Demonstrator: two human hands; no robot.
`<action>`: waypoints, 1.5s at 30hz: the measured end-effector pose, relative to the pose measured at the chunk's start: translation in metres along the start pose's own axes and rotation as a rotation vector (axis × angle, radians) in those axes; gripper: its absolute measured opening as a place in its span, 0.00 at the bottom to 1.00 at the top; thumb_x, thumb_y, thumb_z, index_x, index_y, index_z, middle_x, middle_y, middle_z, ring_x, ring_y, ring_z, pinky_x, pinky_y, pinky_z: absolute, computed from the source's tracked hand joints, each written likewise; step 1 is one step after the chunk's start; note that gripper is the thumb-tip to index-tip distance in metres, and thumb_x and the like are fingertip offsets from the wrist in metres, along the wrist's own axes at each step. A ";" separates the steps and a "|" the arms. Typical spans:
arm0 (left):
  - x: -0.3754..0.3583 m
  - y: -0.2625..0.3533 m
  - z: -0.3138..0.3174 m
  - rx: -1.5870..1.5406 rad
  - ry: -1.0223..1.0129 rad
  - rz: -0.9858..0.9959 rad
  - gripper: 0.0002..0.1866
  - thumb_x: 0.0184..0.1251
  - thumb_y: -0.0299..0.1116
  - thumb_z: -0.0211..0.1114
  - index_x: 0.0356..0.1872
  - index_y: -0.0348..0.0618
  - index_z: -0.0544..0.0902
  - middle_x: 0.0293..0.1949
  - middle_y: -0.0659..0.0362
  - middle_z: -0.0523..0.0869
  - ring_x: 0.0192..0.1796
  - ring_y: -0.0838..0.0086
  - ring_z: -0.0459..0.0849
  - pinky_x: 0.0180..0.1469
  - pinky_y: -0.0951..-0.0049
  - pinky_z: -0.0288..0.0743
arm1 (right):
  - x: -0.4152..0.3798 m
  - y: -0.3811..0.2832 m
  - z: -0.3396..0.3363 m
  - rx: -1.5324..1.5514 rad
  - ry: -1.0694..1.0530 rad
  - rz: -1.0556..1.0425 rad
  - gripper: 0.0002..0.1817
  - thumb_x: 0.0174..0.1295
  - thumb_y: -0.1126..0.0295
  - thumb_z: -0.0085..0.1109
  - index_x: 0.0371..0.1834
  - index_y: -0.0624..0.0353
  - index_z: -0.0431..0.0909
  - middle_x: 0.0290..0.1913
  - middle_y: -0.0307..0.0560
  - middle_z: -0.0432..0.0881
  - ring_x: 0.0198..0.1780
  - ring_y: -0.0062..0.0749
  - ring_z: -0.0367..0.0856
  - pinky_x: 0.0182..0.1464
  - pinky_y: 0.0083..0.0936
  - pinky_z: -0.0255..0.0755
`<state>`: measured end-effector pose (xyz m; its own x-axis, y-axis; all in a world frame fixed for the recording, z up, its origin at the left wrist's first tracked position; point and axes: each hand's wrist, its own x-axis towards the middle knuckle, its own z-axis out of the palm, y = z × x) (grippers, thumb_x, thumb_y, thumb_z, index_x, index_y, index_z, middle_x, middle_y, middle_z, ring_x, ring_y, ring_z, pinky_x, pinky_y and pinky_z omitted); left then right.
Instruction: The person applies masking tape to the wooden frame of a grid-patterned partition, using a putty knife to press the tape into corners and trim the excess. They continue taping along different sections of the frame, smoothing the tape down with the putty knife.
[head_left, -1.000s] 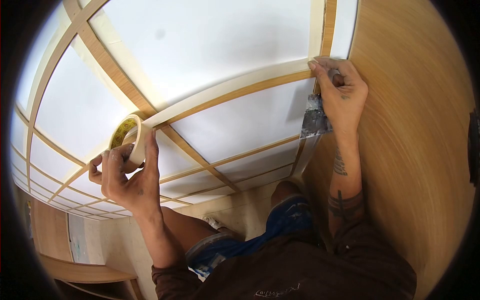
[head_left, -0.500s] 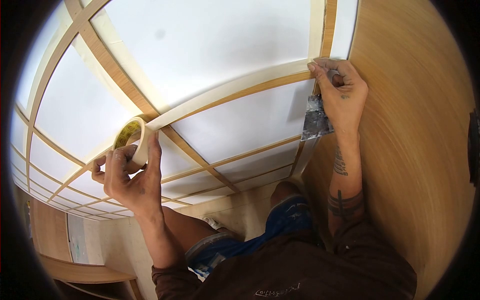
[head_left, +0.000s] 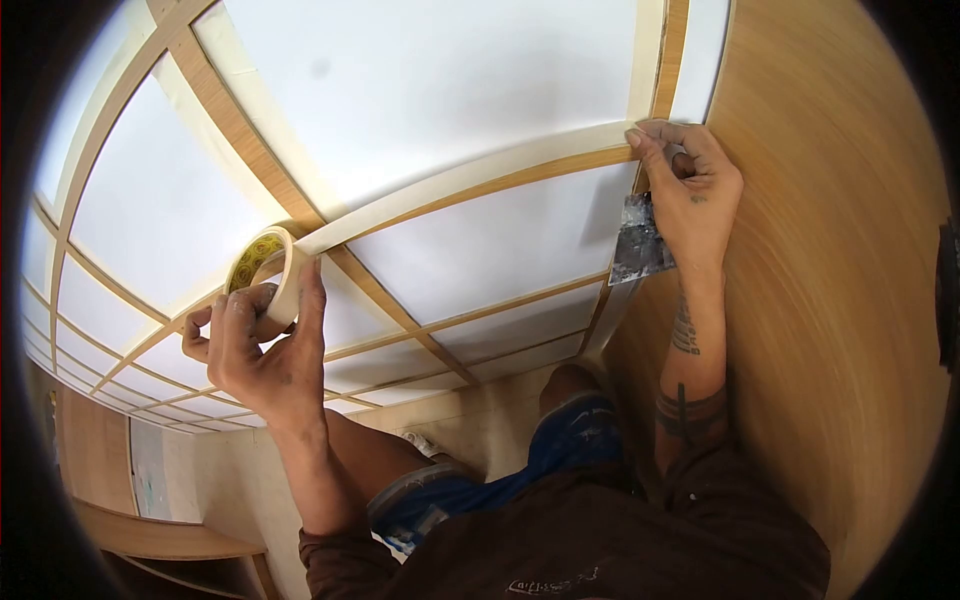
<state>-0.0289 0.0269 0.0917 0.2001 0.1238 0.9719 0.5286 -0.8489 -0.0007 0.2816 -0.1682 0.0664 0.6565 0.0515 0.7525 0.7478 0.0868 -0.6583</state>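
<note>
A roll of masking tape (head_left: pixel 291 285) is in my left hand (head_left: pixel 262 350), fingers curled through its core and thumb against its outer side. From the roll a pale tape strip (head_left: pixel 480 178) stretches along a wooden bar of the lattice (head_left: pixel 243 125), beside a white panel (head_left: pixel 450 80). At the strip's far end, my right hand (head_left: pixel 702 195) pinches the tape close to the corner by the upright bar. A paint-stained scraper blade (head_left: pixel 641 245) sticks out below that hand; its handle is hidden.
A tall wood-grain board (head_left: pixel 830 250) rises close on my right. Pale tape strips (head_left: pixel 215 135) line other bars. Below are my legs in blue shorts (head_left: pixel 580 440) and the floor (head_left: pixel 490 410). A curved wooden piece of furniture (head_left: pixel 170 535) stands at lower left.
The view has shifted slightly, so the lattice and right hand appear a little further right. Both hands keep their hold, and the strip stays stretched between them.
</note>
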 end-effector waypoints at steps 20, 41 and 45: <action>0.007 0.008 0.003 0.093 0.010 0.028 0.18 0.53 0.34 0.92 0.30 0.45 0.85 0.27 0.64 0.89 0.30 0.72 0.82 0.64 0.63 0.61 | 0.001 -0.015 -0.001 -0.118 0.077 -0.056 0.08 0.60 0.76 0.81 0.41 0.63 0.93 0.31 0.39 0.85 0.30 0.20 0.73 0.34 0.23 0.70; 0.004 0.009 0.002 0.073 -0.016 0.005 0.17 0.56 0.34 0.90 0.28 0.45 0.85 0.26 0.65 0.88 0.28 0.72 0.80 0.65 0.64 0.62 | -0.033 0.004 0.001 -0.310 0.033 -0.152 0.13 0.75 0.76 0.65 0.58 0.51 0.91 0.38 0.47 0.85 0.36 0.45 0.86 0.39 0.38 0.79; 0.003 0.007 0.003 0.052 -0.004 0.038 0.17 0.56 0.33 0.90 0.27 0.45 0.85 0.25 0.65 0.87 0.27 0.73 0.79 0.65 0.63 0.63 | -0.024 0.006 -0.007 -0.502 -0.007 -0.209 0.15 0.75 0.76 0.64 0.59 0.47 0.89 0.42 0.46 0.86 0.40 0.51 0.88 0.41 0.42 0.81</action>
<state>-0.0220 0.0235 0.0940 0.2243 0.0939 0.9700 0.5628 -0.8251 -0.0503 0.2707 -0.1758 0.0443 0.4892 0.0909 0.8674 0.8190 -0.3899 -0.4210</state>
